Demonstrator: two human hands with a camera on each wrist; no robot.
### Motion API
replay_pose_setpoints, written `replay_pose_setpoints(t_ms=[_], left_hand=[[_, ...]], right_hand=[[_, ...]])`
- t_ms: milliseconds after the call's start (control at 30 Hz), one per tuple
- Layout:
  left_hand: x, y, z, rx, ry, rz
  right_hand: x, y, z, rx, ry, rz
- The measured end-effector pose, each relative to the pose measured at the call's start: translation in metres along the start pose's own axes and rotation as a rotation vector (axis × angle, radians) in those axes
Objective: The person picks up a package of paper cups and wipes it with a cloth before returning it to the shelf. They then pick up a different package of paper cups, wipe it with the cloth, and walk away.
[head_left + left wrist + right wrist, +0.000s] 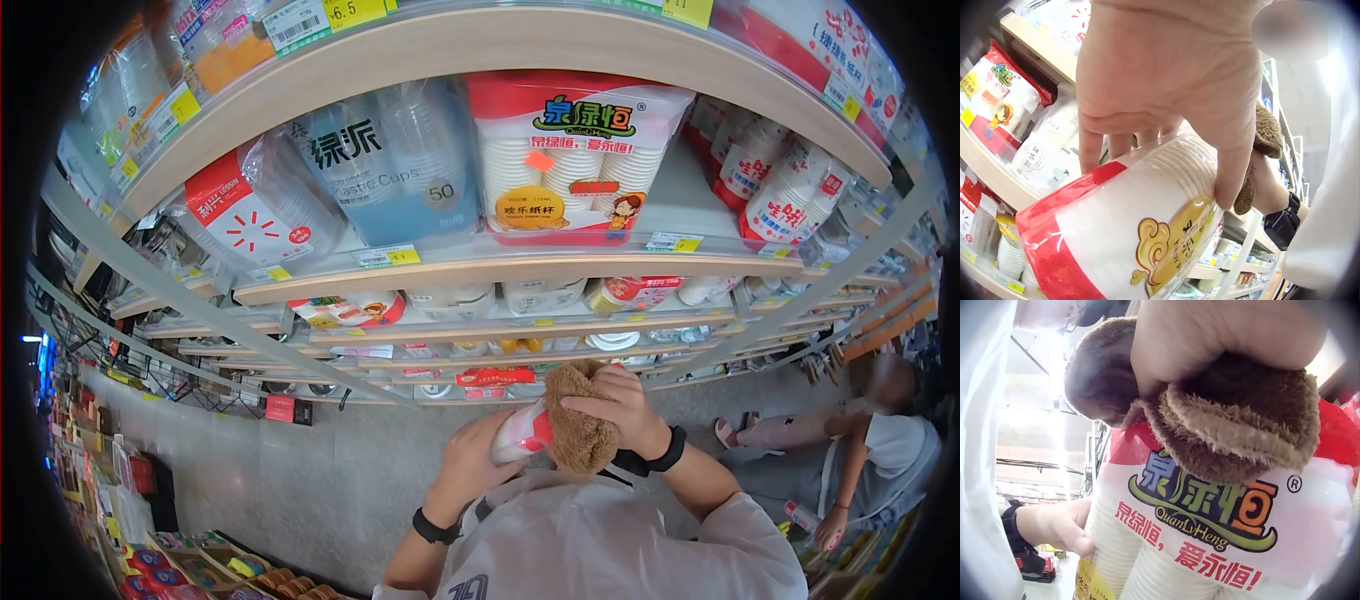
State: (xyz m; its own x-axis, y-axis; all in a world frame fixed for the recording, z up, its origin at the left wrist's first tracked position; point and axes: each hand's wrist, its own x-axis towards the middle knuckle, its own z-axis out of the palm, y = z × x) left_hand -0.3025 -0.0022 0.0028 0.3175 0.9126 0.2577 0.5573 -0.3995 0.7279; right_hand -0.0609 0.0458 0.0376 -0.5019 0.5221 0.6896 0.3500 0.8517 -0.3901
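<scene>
My left hand [468,458] grips a clear-wrapped pack of paper cups [522,432] with a red and white end. In the left wrist view its thumb and fingers straddle the pack, and a gold cloud print shows on the wrapper. My right hand [625,408] holds a brown fluffy cloth [580,425], folded in the fingers. Seen from the right wrist, the cloth [1235,428] lies over the red top of the pack [1166,569], just above its green and orange lettering. Part of the right hand's fingers is hidden in the cloth.
Ahead, curved shelves [520,268] carry a large red and white cup pack [575,160], blue plastic cups [405,170] and more cup packs. A person [880,460] sits low at the right, holding a pack. Grey floor [300,470] lies below at the left.
</scene>
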Motion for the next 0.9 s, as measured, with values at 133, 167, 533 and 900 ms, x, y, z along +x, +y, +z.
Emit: replay_pose_setpoints(t_ms=[133, 167, 533, 900], left_hand=[[-0.001, -0.004, 0.0, -0.036, 0.071, 0.009], [0.001, -0.005, -0.001, -0.054, 0.08, 0.008], [-0.003, -0.051, -0.034, 0.071, 0.158, -0.001], [-0.015, -0.085, -0.058, 0.277, 0.067, 0.047]], right_hand=[[0.003, -0.005, 0.013, 0.009, 0.003, 0.073], [0.004, -0.005, 0.018, 0.01, 0.002, 0.077], [0.016, -0.011, 0.039, 0.208, 0.008, 0.268], [0.064, -0.048, 0.091, -0.028, -0.409, 0.227]])
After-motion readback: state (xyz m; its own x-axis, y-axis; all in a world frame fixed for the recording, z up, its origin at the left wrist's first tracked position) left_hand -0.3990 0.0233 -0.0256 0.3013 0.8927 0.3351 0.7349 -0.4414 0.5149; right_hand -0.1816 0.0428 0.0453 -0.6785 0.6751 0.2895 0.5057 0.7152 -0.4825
